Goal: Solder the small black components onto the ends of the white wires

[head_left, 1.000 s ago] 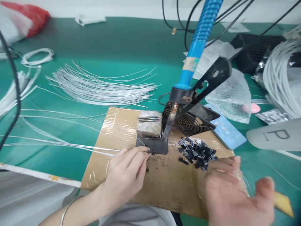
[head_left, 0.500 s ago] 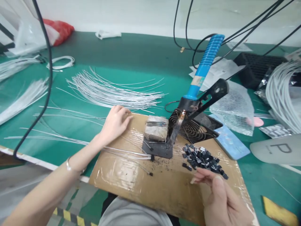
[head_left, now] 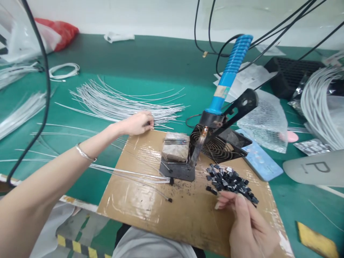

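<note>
My left hand (head_left: 139, 123) is closed in a pinch at the lower right of a fanned bundle of thin white wires (head_left: 115, 102). A wire end sticks out to the right of its fingertips. My right hand (head_left: 248, 222) hovers at the near edge of a pile of small black connector housings (head_left: 231, 181), thumb and fingers drawn together; whatever is between them is hidden. Several wires with black connectors (head_left: 171, 181) on their ends lie on the cardboard (head_left: 188, 218). A blue-handled soldering iron (head_left: 228, 79) rests in its stand, beside a worn pale block (head_left: 175, 152).
Black cables (head_left: 45, 89) hang at left and above the iron. To the right are a blue flat box (head_left: 263, 161), bubble wrap (head_left: 264, 120), a coil of grey cable (head_left: 317, 104), a whitish container (head_left: 309, 170) and a yellow sponge (head_left: 317, 240).
My left hand has moved up and away from me, from the cardboard's far edge onto the wire bundle's near side. My right hand stays almost where it was. The view has shifted slightly.
</note>
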The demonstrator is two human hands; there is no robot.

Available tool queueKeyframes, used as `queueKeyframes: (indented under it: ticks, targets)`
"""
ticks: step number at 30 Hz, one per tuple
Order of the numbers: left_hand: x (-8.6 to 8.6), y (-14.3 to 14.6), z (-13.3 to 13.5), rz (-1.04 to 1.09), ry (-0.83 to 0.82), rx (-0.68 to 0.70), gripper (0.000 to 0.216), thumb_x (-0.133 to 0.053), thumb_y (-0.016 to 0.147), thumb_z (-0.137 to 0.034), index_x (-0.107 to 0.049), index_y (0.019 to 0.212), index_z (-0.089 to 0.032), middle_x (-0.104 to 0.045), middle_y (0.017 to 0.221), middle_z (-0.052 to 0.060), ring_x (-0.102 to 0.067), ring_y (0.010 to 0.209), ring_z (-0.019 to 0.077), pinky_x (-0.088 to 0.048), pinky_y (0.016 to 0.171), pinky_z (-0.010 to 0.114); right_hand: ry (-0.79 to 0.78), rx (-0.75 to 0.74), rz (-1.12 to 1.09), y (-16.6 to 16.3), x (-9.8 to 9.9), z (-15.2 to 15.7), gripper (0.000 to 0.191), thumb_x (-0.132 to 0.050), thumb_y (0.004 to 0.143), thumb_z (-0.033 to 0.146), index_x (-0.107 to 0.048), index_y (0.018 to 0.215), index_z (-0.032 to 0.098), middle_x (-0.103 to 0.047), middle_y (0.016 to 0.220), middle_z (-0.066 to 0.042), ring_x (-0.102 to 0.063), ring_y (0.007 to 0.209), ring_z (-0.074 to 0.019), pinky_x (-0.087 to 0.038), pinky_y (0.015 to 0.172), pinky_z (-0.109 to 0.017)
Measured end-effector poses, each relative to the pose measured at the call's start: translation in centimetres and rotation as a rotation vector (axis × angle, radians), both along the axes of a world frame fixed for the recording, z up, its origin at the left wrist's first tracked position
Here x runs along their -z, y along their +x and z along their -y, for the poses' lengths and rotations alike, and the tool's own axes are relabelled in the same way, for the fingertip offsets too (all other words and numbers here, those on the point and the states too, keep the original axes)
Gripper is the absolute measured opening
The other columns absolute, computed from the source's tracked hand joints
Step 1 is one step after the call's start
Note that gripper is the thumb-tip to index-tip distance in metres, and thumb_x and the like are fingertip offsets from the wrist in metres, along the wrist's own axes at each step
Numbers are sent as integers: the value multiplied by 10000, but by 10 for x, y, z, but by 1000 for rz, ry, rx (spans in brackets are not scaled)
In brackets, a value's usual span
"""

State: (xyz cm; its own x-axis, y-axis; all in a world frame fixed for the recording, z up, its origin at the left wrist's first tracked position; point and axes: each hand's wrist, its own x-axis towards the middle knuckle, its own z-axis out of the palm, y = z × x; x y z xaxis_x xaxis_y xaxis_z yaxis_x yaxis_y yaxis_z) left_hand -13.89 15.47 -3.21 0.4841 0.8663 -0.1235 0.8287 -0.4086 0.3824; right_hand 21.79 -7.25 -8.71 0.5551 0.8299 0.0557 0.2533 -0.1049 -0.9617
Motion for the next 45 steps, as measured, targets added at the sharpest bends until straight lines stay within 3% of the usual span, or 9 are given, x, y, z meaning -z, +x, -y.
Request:
queueKeyframes:
  ticks: [7,15,23,28,30,32,36,42,45]
  targets:
    - [0,-11,-7,87,104,-65,185,-699,986,-306,-758,870,-174,-717,863,38,-659,839,207,-526,806,345,-40,3,-35,-1,-3,-1,483,-818,889,639,-877,890,159,-833,752,-62,-743,569,-169,-624,564,-243]
    - [-2,-13,8,10,183,16,203,-607,928,-160,-795,858,-181,-717,922,79,-659,926,257,-520,855,375,-126,8,-62,-3,-3,0,514,-836,851,675,-880,929,169,-827,744,-39,-735,607,-147,-607,611,-207]
    - [-5,10,12,-45,202,85,245,-544,890,-77,-675,712,-181,-643,810,102,-643,936,289,-515,981,448,-163,7,-70,-2,-2,0,537,-834,843,689,-883,942,163,-831,758,-54,-743,625,-168,-615,624,-233]
    - [-22,5,13,64,233,-64,145,-540,921,-161,-628,809,-186,-688,933,135,-664,1012,309,-528,1005,494,-126,-3,-75,-2,-3,2,501,-837,862,652,-881,943,159,-832,762,-59,-743,615,-171,-615,608,-239]
    - [-33,0,14,140,230,-165,90,-536,941,-214,-594,875,-193,-717,985,143,-690,964,289,-554,928,476,-116,-7,-75,-2,-2,2,498,-838,862,649,-880,935,158,-830,757,-58,-742,607,-169,-614,599,-236]
    - [-42,-3,18,221,187,-251,57,-531,956,-250,-549,920,-210,-736,903,108,-716,826,245,-571,798,418,-107,8,-68,-2,0,1,494,-843,859,646,-879,932,159,-834,765,-57,-739,598,-162,-615,594,-228]
    - [-51,0,38,356,74,-330,105,-541,977,-314,-521,918,-229,-693,731,30,-679,626,171,-534,628,322,-82,6,-56,-3,0,1,461,-844,873,617,-875,915,159,-834,769,-58,-738,592,-156,-616,597,-229]
    - [-58,8,99,404,-44,-320,234,-601,988,-383,-636,845,-201,-679,737,18,-609,670,157,-475,622,290,-30,-55,-40,-27,-23,9,339,-813,934,515,-859,852,189,-806,742,-41,-718,597,-155,-600,593,-250]
    - [-63,12,130,359,-141,-253,279,-604,1021,-406,-683,850,-200,-670,710,-4,-563,637,147,-429,587,271,-27,-187,-58,-47,-36,10,205,-813,944,395,-852,845,220,-791,743,-24,-701,615,-144,-577,592,-238]
